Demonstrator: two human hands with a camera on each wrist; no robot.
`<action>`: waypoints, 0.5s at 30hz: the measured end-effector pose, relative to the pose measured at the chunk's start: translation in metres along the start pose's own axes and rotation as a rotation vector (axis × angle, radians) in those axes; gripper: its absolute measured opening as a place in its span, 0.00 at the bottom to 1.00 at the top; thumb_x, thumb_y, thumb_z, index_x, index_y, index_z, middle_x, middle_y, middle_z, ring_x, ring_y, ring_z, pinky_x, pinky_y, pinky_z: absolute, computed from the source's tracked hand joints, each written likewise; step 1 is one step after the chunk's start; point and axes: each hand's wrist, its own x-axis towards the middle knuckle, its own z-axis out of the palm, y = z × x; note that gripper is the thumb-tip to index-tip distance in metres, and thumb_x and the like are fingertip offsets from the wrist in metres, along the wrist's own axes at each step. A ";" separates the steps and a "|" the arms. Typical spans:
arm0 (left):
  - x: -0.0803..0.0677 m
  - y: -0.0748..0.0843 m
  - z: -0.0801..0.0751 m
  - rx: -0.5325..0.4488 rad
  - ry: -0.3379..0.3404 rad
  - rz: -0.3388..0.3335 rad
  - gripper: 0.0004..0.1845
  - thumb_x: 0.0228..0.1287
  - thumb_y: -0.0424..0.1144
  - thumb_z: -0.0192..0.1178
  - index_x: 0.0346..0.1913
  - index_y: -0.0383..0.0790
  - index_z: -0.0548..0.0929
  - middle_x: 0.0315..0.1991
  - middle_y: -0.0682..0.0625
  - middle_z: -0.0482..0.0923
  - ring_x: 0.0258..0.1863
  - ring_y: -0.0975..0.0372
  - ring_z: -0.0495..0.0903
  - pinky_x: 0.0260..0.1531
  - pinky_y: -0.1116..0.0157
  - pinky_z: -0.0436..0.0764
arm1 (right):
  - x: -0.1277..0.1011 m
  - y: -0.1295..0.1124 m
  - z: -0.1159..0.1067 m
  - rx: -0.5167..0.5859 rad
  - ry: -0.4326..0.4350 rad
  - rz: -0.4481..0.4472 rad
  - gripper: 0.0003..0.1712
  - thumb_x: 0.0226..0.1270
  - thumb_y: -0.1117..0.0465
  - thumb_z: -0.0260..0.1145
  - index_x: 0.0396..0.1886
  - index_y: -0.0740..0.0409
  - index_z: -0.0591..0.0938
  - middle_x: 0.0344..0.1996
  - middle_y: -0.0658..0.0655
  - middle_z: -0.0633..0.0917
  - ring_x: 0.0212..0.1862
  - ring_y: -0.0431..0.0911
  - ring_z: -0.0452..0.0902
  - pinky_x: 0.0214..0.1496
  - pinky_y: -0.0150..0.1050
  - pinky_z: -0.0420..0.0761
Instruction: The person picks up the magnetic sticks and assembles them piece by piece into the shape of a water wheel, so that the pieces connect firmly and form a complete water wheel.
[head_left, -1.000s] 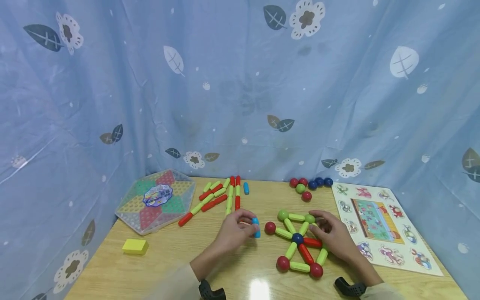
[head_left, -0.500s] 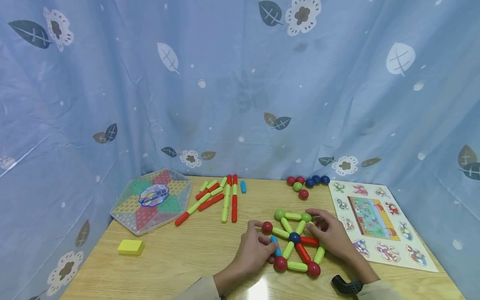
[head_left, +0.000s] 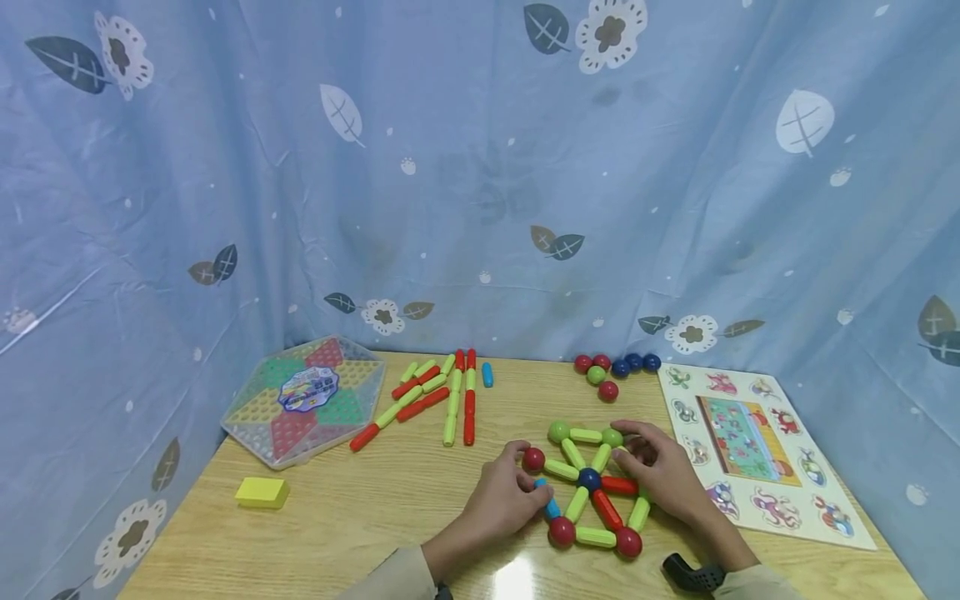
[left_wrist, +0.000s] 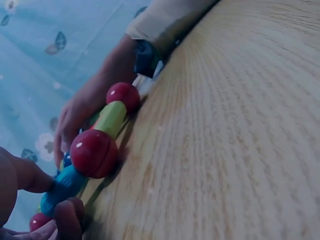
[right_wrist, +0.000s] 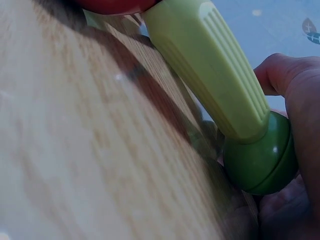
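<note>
On the table lies a flat wheel of balls and rods, with a dark blue ball (head_left: 589, 479) at its hub and yellow-green and red rods as spokes. My left hand (head_left: 497, 497) pinches a blue rod (head_left: 552, 506) between thumb and fingers at the wheel's left side. One rod end meets the lower-left red ball (head_left: 562, 531); an index finger reaches the upper-left red ball (head_left: 533, 459). At the wheel's upper right, my right hand (head_left: 667, 477) holds a green ball (head_left: 612, 437) with thumb and index finger. In the right wrist view, another green ball (right_wrist: 262, 157) sits beside the palm.
Loose red and yellow-green rods (head_left: 420, 400) lie at back left, near another blue rod (head_left: 488, 375). Spare balls (head_left: 608, 391) sit at the back. A puzzle board (head_left: 825, 500) lies right; a hexagonal game board (head_left: 300, 425) and yellow block (head_left: 261, 492) lie left.
My left hand has carried the blue rod rightward to the wheel's left side, against the lower-left red ball. My right hand stays at the wheel's right.
</note>
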 end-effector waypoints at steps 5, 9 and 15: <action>0.000 -0.002 -0.002 0.009 0.007 0.025 0.41 0.68 0.42 0.77 0.77 0.33 0.70 0.35 0.55 0.90 0.30 0.67 0.86 0.40 0.64 0.86 | 0.000 0.002 0.001 -0.015 0.001 -0.006 0.24 0.77 0.58 0.74 0.69 0.52 0.84 0.47 0.54 0.87 0.38 0.38 0.80 0.38 0.33 0.80; -0.001 -0.005 -0.002 -0.044 0.019 0.021 0.39 0.66 0.41 0.78 0.75 0.35 0.72 0.35 0.54 0.89 0.27 0.65 0.86 0.33 0.67 0.84 | 0.000 0.003 0.001 -0.024 -0.005 -0.004 0.24 0.78 0.58 0.73 0.69 0.52 0.84 0.47 0.53 0.87 0.38 0.38 0.80 0.38 0.34 0.80; -0.004 -0.009 0.001 -0.074 0.029 0.012 0.35 0.67 0.42 0.78 0.71 0.37 0.73 0.36 0.55 0.89 0.29 0.66 0.85 0.33 0.68 0.82 | 0.000 0.005 0.002 -0.033 -0.003 -0.007 0.23 0.78 0.57 0.73 0.69 0.53 0.84 0.45 0.53 0.86 0.38 0.38 0.80 0.38 0.34 0.80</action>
